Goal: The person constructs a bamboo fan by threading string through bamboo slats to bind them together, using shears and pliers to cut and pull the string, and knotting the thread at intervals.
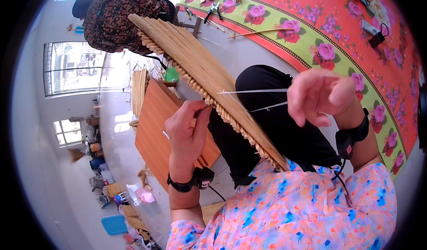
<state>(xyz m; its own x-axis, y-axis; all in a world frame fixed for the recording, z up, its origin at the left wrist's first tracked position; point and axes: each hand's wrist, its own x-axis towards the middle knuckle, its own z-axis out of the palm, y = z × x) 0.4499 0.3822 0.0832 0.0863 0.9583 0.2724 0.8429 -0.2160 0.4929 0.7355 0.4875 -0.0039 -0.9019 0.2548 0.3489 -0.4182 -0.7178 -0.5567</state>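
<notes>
A long panel of pale wooden sticks (pixel 193 63) lies diagonally across my black-trousered lap, its stick ends bunched along the lower left edge. My left hand (pixel 187 132) pinches that edge near the middle, thumb and index finger together. My right hand (pixel 318 98) is raised to the right of the panel, fingers curled, with a thin white string (pixel 253 91) drawn taut from the panel to it in two strands. Exactly how the fingers grip the string is hidden. Black straps with small devices are on both wrists.
A person in dark floral clothing (pixel 115 20) is at the upper left. A wooden board (pixel 151 130) and a stick bundle (pixel 138 94) are on the left. A floral cloth (pixel 378 72) at the right carries tools, including pliers (pixel 213 9). Assorted items line the wall (pixel 66 183).
</notes>
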